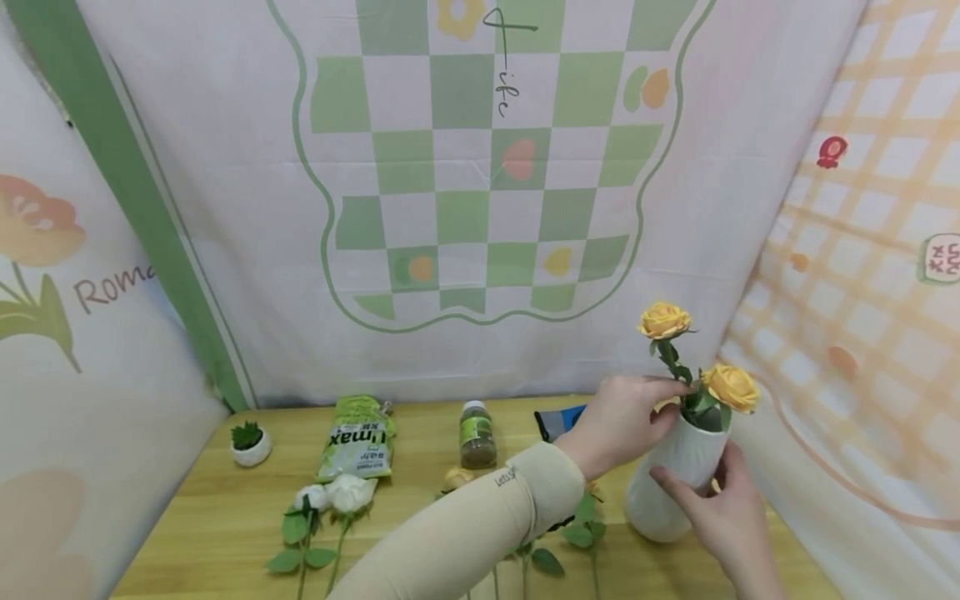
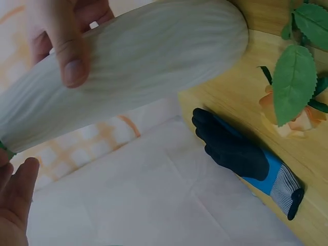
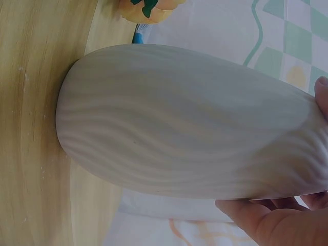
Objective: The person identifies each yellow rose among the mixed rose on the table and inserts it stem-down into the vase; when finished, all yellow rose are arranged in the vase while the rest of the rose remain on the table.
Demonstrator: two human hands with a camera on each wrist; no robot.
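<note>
Where the vase (image 1: 680, 452) narrows, the right hand (image 1: 723, 512) (thumb spread) grips.

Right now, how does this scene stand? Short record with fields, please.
left hand: at the higher yellow rose, by its stem; pinch unclear
right hand: holds the tall ribbed white vase
above vase mouth: higher yellow rose, lower yellow rose
wooden table, left: green succulent in round white pot, two white flowers, green printed plastic bag
table, middle: white-capped, green-labelled bottle
table, back: black-and-blue glove

wooden bench (image 1: 202, 533) | small potted plant (image 1: 251, 447) | green bag (image 1: 358, 446) | capped bottle (image 1: 477, 437) | blue-black glove (image 2: 236, 152) | white roses (image 1: 351, 493) | peach rose (image 1: 457, 477) | white vase (image 1: 663, 492)
</note>
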